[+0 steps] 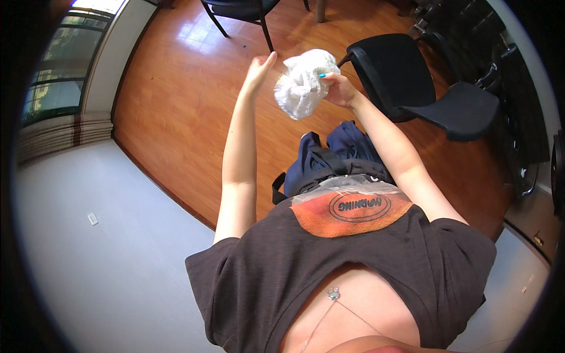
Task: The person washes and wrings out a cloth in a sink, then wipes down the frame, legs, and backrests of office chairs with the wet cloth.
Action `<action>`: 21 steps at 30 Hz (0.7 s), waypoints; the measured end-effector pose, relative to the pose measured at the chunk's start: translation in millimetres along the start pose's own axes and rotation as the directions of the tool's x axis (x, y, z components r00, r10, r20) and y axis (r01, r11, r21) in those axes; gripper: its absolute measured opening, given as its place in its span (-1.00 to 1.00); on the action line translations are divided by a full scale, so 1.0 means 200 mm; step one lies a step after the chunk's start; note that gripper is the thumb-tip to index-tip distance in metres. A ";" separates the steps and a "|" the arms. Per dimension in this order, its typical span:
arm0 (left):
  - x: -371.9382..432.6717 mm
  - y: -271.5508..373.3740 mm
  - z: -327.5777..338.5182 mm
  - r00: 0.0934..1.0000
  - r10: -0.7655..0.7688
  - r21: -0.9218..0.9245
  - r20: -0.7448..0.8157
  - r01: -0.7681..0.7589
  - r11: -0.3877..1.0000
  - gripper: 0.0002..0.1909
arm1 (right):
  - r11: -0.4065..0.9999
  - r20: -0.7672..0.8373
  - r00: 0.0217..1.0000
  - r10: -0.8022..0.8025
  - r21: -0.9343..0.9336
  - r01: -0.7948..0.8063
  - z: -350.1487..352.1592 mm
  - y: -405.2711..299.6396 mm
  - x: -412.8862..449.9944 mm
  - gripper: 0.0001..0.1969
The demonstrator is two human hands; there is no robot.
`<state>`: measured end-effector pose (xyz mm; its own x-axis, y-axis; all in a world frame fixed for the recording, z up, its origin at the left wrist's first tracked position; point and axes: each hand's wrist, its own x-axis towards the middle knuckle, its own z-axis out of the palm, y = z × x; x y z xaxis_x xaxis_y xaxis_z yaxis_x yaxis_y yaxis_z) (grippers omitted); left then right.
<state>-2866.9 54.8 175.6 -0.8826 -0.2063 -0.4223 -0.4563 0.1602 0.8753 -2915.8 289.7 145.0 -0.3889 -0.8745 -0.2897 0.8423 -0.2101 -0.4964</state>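
Observation:
A bunched-up white cloth (304, 84) is held up over the floor, in front of my body. My right hand (339, 89) grips its right side, the thumb with a blue-green nail pressed on top. The other fingers of that hand are partly hidden beneath the cloth. Left of the cloth, apart from it, my left hand (259, 73) is raised with its thumb stretched out. I see nothing in this hand, though its fingers are mostly hidden behind it.
A black chair (393, 75) stands to the right, close to my right forearm. Another dark chair (240, 9) is at the far edge. Wooden flooring (185, 114) lies below. On the left are a pale wall (132, 247), a window (62, 66) and a gathered curtain (66, 134).

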 end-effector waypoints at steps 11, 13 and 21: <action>-0.06 -0.39 0.48 0.732 -0.084 -0.555 0.676 0.581 0.595 -0.03 | 0.994 -0.118 0.992 0.050 0.098 -0.039 -0.07 -0.03 -0.12 -0.57; -0.05 -0.39 0.43 0.664 -0.066 -0.550 0.745 0.667 0.503 0.00 | 0.994 -0.221 0.975 -0.006 0.106 0.030 -0.07 -0.03 -0.15 -0.57; 0.19 -0.27 0.54 0.912 -0.031 -0.646 0.409 0.314 0.696 -0.51 | 0.986 -0.321 0.936 -0.144 0.035 0.164 -0.28 -0.07 -0.24 -0.59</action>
<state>-2887.0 142.6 87.0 -0.8368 0.2019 -0.5090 -0.5215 -0.5772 0.6284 -2930.2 358.7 120.4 -0.6050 -0.6483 -0.4622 0.7799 -0.3659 -0.5078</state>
